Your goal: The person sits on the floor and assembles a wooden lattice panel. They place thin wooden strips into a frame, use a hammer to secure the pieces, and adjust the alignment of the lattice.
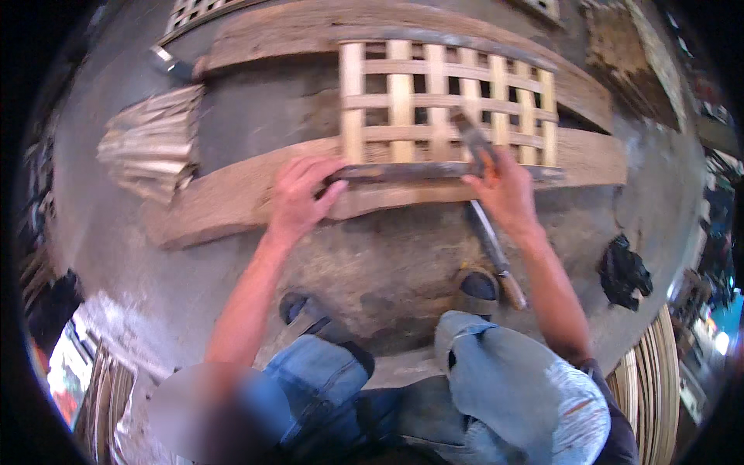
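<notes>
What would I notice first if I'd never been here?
Probably the pale woven lattice, lying across two long brown boards at upper middle. Next, the dark, blurred tool in the right grip, over the lattice's right half, and the left grip at its near left corner.

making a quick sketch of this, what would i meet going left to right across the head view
Bundle of pale strips → left hand → right hand → crumpled black bundle on the floor
</notes>
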`<state>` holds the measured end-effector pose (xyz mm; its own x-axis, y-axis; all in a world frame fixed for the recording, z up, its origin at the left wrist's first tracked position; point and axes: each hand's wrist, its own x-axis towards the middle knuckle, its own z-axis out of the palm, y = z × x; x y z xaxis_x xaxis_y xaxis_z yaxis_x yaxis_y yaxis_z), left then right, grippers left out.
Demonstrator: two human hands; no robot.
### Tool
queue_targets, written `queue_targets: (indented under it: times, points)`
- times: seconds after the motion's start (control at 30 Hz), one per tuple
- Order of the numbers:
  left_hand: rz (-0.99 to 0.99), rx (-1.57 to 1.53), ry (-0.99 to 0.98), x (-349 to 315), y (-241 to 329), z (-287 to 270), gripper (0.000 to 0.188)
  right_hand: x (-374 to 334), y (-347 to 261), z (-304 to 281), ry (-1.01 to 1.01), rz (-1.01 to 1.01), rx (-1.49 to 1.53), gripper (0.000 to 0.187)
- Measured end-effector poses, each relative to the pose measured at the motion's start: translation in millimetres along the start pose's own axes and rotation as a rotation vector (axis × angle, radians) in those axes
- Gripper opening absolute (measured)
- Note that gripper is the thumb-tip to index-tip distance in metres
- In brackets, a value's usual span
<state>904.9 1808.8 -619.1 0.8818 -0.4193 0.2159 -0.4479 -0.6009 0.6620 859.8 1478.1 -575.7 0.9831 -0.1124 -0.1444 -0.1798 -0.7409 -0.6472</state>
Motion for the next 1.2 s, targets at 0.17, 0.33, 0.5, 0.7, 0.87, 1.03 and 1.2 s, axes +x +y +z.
queue_targets:
  times: [0.17, 0.33, 0.5, 0.7, 0.87, 1.03, 1.2]
  points:
    - [-0.016, -0.001, -0.03, -2.2, 0.6, -1.7, 0.031, 5.3, 6.9, 2.3, 0.004, -0.065, -0.01, 0.048]
    - [0.013, 0.023, -0.022, 3.7, 3.9, -1.7, 0.027, 3.9, 7.5, -0.8, 0.01, -0.077, 0.023, 0.048]
    - [0.013, 0.033, -0.016, 3.6, 5.0, -2.4, 0.027, 4.0, 9.8, 1.6, 0.036, -0.126, 0.03, 0.048]
    - [-0.033, 0.013, -0.026, 2.1, 4.7, -1.5, 0.026, 4.6, 10.4, 1.5, 0.018, -0.108, 0.027, 0.049]
    - [-0.03, 0.012, -0.038, 3.9, 6.7, -3.6, 0.027, 4.9, 11.2, 1.1, 0.028, -0.137, 0.004, 0.049]
    - [-0.048, 0.016, -0.055, 4.2, 8.4, -4.2, 0.027, 3.5, 10.3, 0.5, 0.008, -0.09, 0.002, 0.05]
    - [-0.052, 0.03, -0.053, 2.5, 6.8, -3.3, 0.027, 3.5, 10.9, 0.9, 0.013, -0.101, -0.005, 0.05]
